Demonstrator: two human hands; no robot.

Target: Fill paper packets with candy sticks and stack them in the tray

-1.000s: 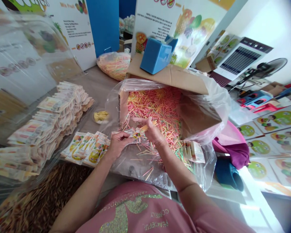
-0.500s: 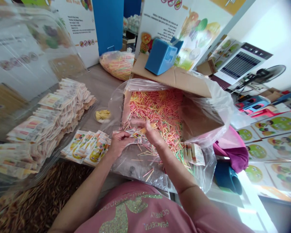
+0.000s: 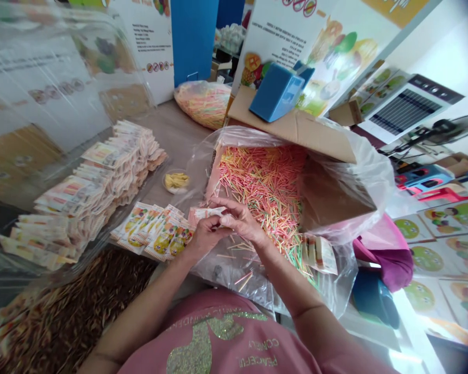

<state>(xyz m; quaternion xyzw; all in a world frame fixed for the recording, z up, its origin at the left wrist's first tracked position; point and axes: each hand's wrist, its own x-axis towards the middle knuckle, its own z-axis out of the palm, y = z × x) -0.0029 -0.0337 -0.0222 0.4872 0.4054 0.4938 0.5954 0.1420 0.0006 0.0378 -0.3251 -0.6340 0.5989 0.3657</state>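
Note:
A small printed packet (image 3: 205, 213) is held level in front of the box. My left hand (image 3: 207, 236) pinches it from below, thumb and fingers closed. From the other side my right hand (image 3: 239, 221) closes on the packet's right end, and its fingers cover that end. Any sticks between these fingers are hidden. Just beyond the hands, thin pink, yellow and green candy-like sticks (image 3: 261, 179) fill an open cardboard box lying on its side. Flat printed packets (image 3: 156, 231) lie beside my left hand.
Stacked filled packets (image 3: 113, 161) rise at the left. Near them stands a small bowl (image 3: 176, 182) with yellow pieces. A bag of sticks (image 3: 203, 104) lies behind. A blue holder (image 3: 276, 92) sits on the box flap (image 3: 296, 127). Clear plastic sheeting (image 3: 347, 275) borders the box.
The yellow-orange sticks in my right hand no longer show. That hand has moved left and closed at the packet. The view has shifted slightly.

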